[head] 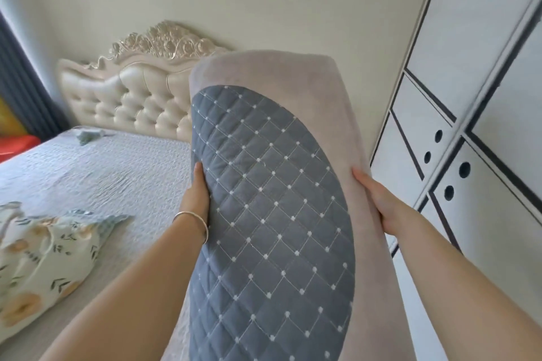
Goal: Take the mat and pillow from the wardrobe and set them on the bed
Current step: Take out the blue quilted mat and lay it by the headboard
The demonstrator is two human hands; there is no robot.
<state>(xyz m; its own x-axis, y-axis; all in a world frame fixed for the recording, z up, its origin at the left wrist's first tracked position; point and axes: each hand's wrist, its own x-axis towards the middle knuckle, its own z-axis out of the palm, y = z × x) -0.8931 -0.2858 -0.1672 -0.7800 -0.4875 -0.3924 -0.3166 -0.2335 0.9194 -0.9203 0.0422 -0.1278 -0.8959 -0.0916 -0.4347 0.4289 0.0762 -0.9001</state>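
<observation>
I hold a large folded mat point(272, 199) upright in front of me; it has a blue-grey quilted face with white dots and a plain beige-grey back. My left hand point(198, 193), with a silver bangle on the wrist, grips its left edge. My right hand point(378, 199) grips its right edge. A floral pillow point(44, 261) lies on the bed point(102, 173) at the lower left. The mat hangs over the bed's right side, apart from the pillow. The white wardrobe point(469, 141) with black trim stands at the right.
A cream tufted headboard point(132, 97) with carved top stands against the far wall. A small green-grey cloth point(88, 136) lies near the headboard. Dark curtains point(26, 82) and red and yellow items point(14, 141) are at the far left.
</observation>
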